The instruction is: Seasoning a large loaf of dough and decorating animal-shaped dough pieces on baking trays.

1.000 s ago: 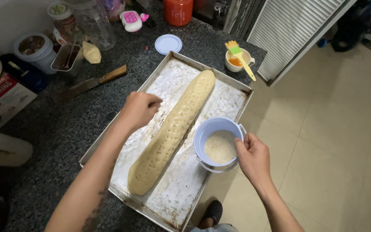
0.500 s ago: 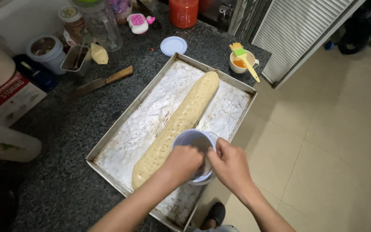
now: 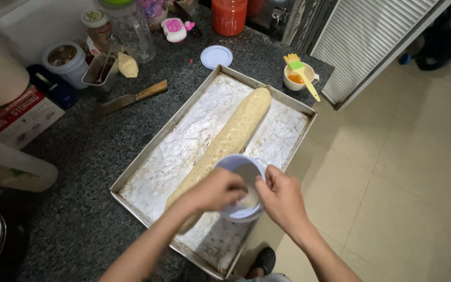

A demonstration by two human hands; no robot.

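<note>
Knife [image 3: 126, 100] lies idle at far left of counter [image 3: 79, 156]. Dough log [image 3: 225, 143] sits diagonal in floured baking tray [image 3: 147, 156], w/ specks already over its top. Left hand [image 3: 216, 190] dips into pale-blue bowl [image 3: 244, 169], fingers pinched on white stuff inside. Right hand [image 3: 283, 196] grips bowl rim, over log's near end. Cup w/ brush [image 3: 301, 77] untouched at right.

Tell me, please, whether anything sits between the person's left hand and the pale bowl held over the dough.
Nothing visible does. The left hand already reaches into the pale bowl, fingers inside its rim, while the right hand steadies it from the other side, above the near end of the long dough.
</note>
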